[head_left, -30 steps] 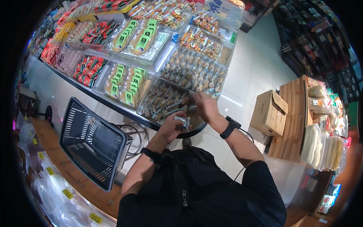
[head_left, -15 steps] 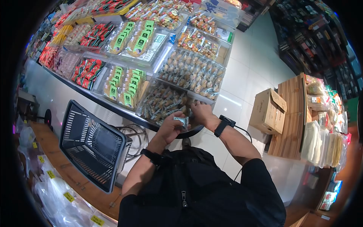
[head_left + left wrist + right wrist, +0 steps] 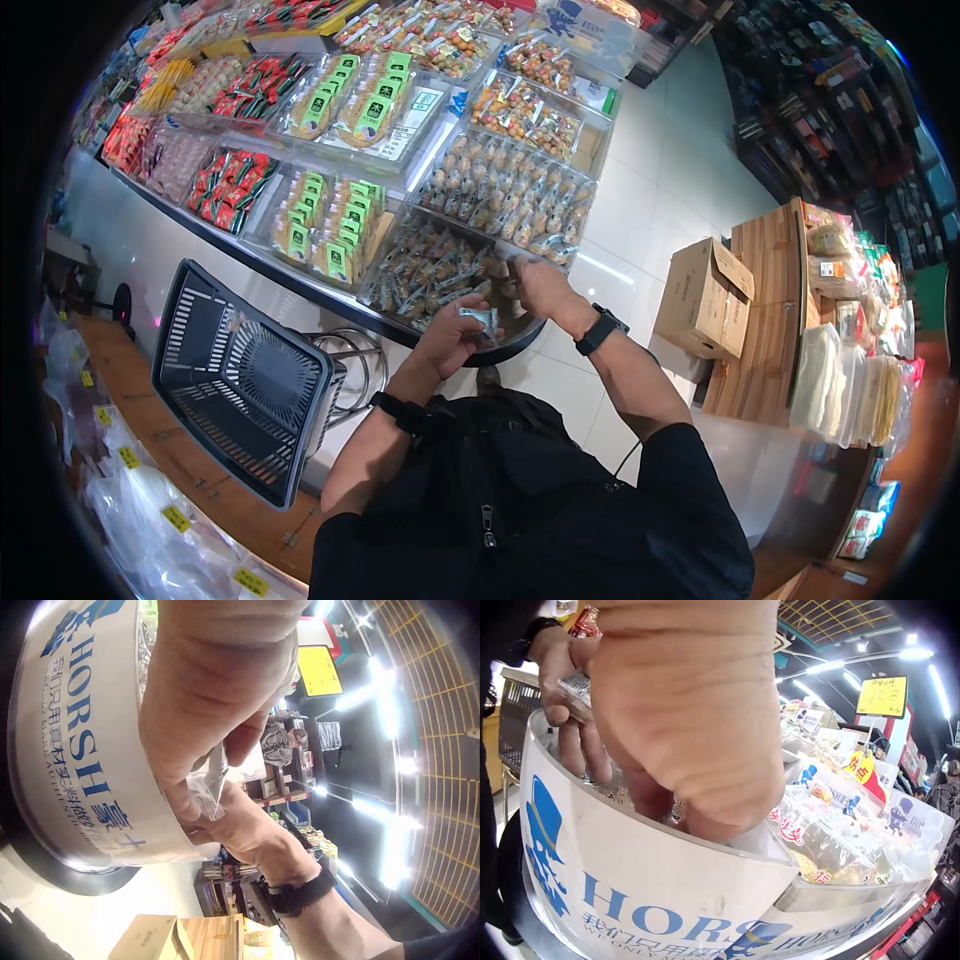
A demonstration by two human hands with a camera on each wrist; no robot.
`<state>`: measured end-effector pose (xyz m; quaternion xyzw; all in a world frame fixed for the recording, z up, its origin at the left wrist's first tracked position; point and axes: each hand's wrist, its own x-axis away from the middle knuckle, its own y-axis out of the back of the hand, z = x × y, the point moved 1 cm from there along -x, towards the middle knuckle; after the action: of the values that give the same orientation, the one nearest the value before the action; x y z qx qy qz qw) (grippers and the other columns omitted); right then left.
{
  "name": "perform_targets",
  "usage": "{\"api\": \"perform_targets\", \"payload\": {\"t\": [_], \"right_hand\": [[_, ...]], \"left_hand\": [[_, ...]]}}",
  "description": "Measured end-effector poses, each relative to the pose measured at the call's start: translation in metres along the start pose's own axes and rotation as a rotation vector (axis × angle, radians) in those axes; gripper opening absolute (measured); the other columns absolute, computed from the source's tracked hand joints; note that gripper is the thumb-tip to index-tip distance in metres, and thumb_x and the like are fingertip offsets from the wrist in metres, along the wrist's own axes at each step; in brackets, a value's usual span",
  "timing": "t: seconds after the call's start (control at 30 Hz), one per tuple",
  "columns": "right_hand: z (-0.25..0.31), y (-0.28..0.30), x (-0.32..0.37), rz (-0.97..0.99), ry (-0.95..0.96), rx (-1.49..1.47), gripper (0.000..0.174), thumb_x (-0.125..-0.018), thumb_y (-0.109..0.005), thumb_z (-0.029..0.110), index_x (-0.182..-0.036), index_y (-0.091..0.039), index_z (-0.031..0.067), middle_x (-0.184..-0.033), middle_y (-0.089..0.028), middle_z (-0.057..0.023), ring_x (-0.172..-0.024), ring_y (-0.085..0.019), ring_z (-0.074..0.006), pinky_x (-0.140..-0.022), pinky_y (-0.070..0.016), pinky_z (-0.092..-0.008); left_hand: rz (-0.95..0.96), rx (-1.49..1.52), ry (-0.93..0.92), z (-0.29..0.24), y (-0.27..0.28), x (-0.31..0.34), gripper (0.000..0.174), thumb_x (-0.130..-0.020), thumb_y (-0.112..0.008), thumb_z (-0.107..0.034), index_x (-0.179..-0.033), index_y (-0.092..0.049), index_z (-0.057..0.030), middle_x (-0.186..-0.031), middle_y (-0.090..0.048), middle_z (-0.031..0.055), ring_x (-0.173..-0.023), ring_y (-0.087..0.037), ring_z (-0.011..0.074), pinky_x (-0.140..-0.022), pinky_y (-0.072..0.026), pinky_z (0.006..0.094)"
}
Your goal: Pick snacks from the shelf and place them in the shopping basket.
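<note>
In the head view, my left hand (image 3: 447,338) holds a small clear-wrapped packet (image 3: 482,319) over the front of a bin of brown individually wrapped snacks (image 3: 425,265). The packet's crinkled film (image 3: 211,782) sticks out between thumb and fingers in the left wrist view. My right hand (image 3: 552,295) reaches down into the right front part of that same bin. Behind the white printed bin wall (image 3: 660,877), the right fingertips are hidden in the right wrist view, so I cannot tell whether they grip a snack. Left of it there, the packet (image 3: 576,691) shows again.
Bins of green-labelled packs (image 3: 330,225), red packets (image 3: 232,190) and more brown wrapped snacks (image 3: 505,190) adjoin on the curved display. A dark shopping basket (image 3: 245,380) stands at the left. To the right are a cardboard box (image 3: 703,300) and a wooden stand (image 3: 765,300) with bagged goods.
My right hand dipped lower into the bin's right front part, then shifted slightly up and right, staying over the bin. The left hand keeps the packet in nearly the same place.
</note>
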<state>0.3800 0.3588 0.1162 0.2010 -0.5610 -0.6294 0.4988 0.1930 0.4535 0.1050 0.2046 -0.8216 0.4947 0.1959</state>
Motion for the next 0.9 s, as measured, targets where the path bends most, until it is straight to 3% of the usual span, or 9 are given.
{"api": "perform_targets", "payload": {"t": [0.1, 0.3, 0.4, 0.6, 0.63, 0.73, 0.83, 0.9], "right_hand": [[-0.007, -0.010, -0.002, -0.148, 0.015, -0.167, 0.026, -0.073, -0.065, 0.005, -0.097, -0.055, 0.0036, -0.081, -0.063, -0.0217, -0.083, -0.061, -0.0415, -0.070, -0.0486, -0.0451], [-0.016, -0.018, -0.001, -0.232, 0.087, -0.319, 0.015, -0.074, -0.063, 0.003, -0.087, -0.054, 0.0017, -0.074, -0.060, -0.0193, -0.070, -0.060, -0.0373, -0.063, -0.0465, -0.0406], [-0.012, -0.011, 0.002, -0.207, -0.014, -0.371, 0.014, -0.070, -0.062, 0.002, -0.084, -0.060, 0.0035, -0.080, -0.063, -0.0228, -0.079, -0.060, -0.0435, -0.067, -0.0478, -0.0466], [-0.020, 0.010, 0.002, -0.128, -0.053, -0.553, 0.002, -0.074, -0.062, 0.005, -0.074, -0.062, 0.0028, -0.076, -0.063, -0.0204, -0.074, -0.062, -0.0399, -0.064, -0.0484, -0.0442], [-0.023, 0.012, 0.000, -0.155, -0.006, -0.525, 0.006, -0.076, -0.062, 0.007, -0.080, -0.065, 0.0044, -0.077, -0.064, -0.0200, -0.075, -0.063, -0.0390, -0.065, -0.0490, -0.0445], [-0.017, 0.019, 0.000, -0.298, 0.149, -0.216, 0.007, -0.074, -0.064, 0.003, -0.081, -0.063, 0.0034, -0.068, -0.063, -0.0152, -0.063, -0.061, -0.0301, -0.057, -0.0480, -0.0380], [0.004, 0.028, 0.005, -0.259, 0.197, 0.136, 0.011, -0.072, -0.064, 0.007, -0.083, -0.063, 0.0049, -0.074, -0.063, -0.0167, -0.069, -0.064, -0.0343, -0.059, -0.0504, -0.0428], [0.022, 0.026, 0.005, -0.288, 0.216, 0.179, 0.007, -0.072, -0.063, 0.010, -0.078, -0.064, 0.0055, -0.075, -0.064, -0.0176, -0.069, -0.066, -0.0343, -0.061, -0.0520, -0.0430]], "left_hand": [[0.003, 0.002, -0.001, -0.001, -0.001, 0.000, 0.050, -0.079, -0.052, 0.010, -0.126, -0.042, -0.0008, -0.121, -0.046, 0.0128, -0.103, -0.059, 0.0352, -0.092, -0.0524, 0.0485], [0.009, 0.018, -0.008, 0.000, 0.000, -0.001, 0.050, -0.078, -0.052, 0.011, -0.125, -0.042, -0.0014, -0.121, -0.046, 0.0135, -0.103, -0.059, 0.0350, -0.092, -0.0525, 0.0485], [0.009, 0.032, -0.008, 0.000, 0.002, -0.003, 0.050, -0.078, -0.051, 0.012, -0.125, -0.042, -0.0014, -0.121, -0.046, 0.0140, -0.103, -0.059, 0.0350, -0.093, -0.0524, 0.0486], [0.002, 0.047, -0.003, 0.000, 0.001, -0.001, 0.047, -0.078, -0.049, 0.012, -0.123, -0.044, -0.0014, -0.119, -0.048, 0.0148, -0.103, -0.059, 0.0352, -0.093, -0.0523, 0.0483], [0.002, 0.044, 0.000, 0.000, 0.000, -0.001, 0.046, -0.079, -0.049, 0.012, -0.123, -0.045, -0.0014, -0.119, -0.048, 0.0148, -0.103, -0.059, 0.0352, -0.093, -0.0523, 0.0482], [0.009, 0.027, -0.001, 0.000, 0.001, -0.002, 0.045, -0.079, -0.050, 0.011, -0.122, -0.045, -0.0015, -0.119, -0.049, 0.0149, -0.103, -0.059, 0.0351, -0.093, -0.0521, 0.0474], [-0.002, 0.010, 0.007, -0.002, -0.001, -0.001, 0.045, -0.079, -0.050, 0.011, -0.122, -0.045, -0.0015, -0.119, -0.049, 0.0147, -0.103, -0.059, 0.0349, -0.093, -0.0521, 0.0469], [0.000, 0.008, 0.001, -0.001, 0.001, -0.002, 0.046, -0.079, -0.051, 0.010, -0.123, -0.045, -0.0010, -0.119, -0.050, 0.0146, -0.102, -0.059, 0.0339, -0.091, -0.0524, 0.0465]]}}
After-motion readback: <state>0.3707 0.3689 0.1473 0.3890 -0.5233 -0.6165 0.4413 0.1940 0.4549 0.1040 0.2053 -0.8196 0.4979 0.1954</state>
